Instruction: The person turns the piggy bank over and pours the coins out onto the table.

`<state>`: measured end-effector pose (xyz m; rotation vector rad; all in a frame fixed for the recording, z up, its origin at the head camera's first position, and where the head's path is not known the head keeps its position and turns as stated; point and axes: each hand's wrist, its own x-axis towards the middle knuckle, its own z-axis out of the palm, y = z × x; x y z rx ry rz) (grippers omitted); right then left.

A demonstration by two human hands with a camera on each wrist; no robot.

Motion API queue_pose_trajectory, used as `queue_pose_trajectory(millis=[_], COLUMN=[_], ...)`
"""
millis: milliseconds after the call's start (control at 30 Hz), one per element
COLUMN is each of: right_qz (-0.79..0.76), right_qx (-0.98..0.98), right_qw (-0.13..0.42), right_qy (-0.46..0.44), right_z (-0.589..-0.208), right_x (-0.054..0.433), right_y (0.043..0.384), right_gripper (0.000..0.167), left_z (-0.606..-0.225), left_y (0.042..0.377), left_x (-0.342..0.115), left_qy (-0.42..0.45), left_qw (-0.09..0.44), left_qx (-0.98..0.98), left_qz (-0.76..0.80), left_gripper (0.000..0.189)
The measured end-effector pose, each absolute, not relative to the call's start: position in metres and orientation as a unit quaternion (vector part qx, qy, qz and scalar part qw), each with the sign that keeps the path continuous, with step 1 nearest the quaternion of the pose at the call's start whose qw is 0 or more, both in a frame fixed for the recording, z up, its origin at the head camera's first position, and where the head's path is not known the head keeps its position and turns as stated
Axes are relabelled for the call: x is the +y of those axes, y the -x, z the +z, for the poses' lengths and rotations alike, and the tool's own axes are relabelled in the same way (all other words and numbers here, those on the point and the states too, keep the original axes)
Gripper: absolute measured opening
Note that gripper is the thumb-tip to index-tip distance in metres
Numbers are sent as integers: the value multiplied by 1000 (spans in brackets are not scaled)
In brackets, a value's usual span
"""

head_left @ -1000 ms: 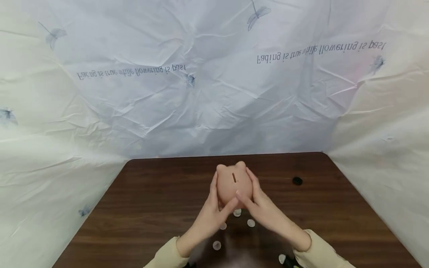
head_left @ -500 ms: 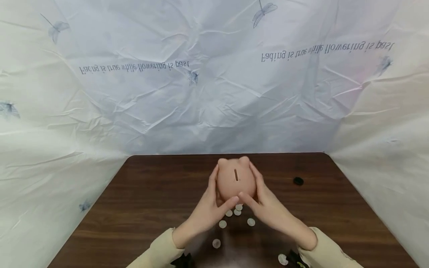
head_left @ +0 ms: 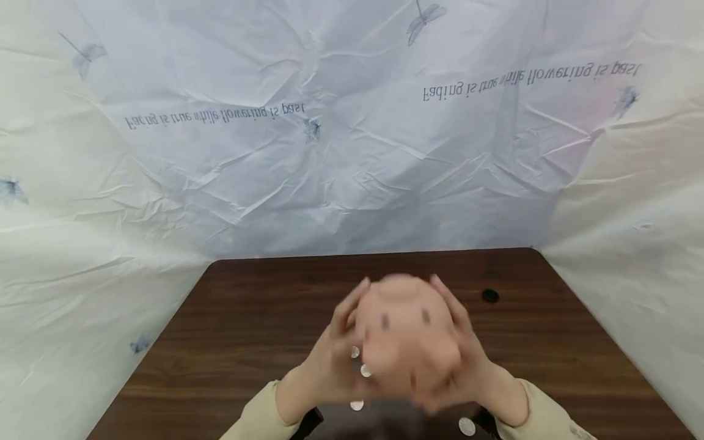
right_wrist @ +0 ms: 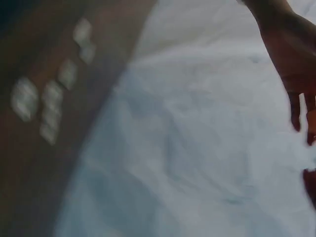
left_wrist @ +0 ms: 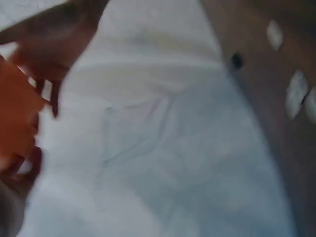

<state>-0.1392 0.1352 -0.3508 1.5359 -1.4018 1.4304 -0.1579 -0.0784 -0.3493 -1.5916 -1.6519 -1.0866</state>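
Observation:
A pink piggy bank [head_left: 404, 324], blurred by motion, is held up over the table between both hands. It is tipped so that its two dark eyes face up toward the head camera, with the ears and the coin slot on the lower side. My left hand [head_left: 327, 370] grips one flank, fingers curled along it. On the opposite flank, my right hand [head_left: 475, 363] grips it the same way. In the left wrist view the bank [left_wrist: 15, 113] shows only at the edge. Beneath lie silver coins [head_left: 357, 404], some hidden behind the bank.
A small round black object [head_left: 490, 296] lies on the far right of the brown wooden table [head_left: 264, 318]. One coin [head_left: 467, 426] sits close to the right sleeve. A white printed sheet [head_left: 352, 183] hangs behind the table and along its sides.
The piggy bank has come nearer the person and tipped over toward them: the slot has swung from the top to the low side and the face now shows. Both hands kept hold and turned with it.

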Motion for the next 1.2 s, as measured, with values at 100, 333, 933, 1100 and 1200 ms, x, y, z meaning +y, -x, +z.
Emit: queue_pose_trajectory(millis=[100, 333, 933, 1100, 1200], right_qz=[583, 627, 615, 612, 619], right_qx=[-711, -762, -772, -777, -773], right_qw=[180, -148, -155, -142, -126], right_qy=[-350, -56, -45, -49, -53], right_z=[-382, -421, -430, -427, -425], right_x=[142, 144, 142, 147, 150], right_y=[146, 158, 165, 167, 169], right_gripper=[85, 80, 86, 82, 80], left_z=[-372, -421, -433, -428, -425], left_y=[163, 185, 189, 192, 197], left_x=[-70, -68, -70, -67, -64], left_qy=[447, 191, 184, 192, 200], left_qw=[93, -221, -229, -207, -203], left_qx=[-725, -757, -759, -770, -773], left_qz=[-516, -584, -580, -572, -567], left_gripper=[98, 101, 103, 103, 104])
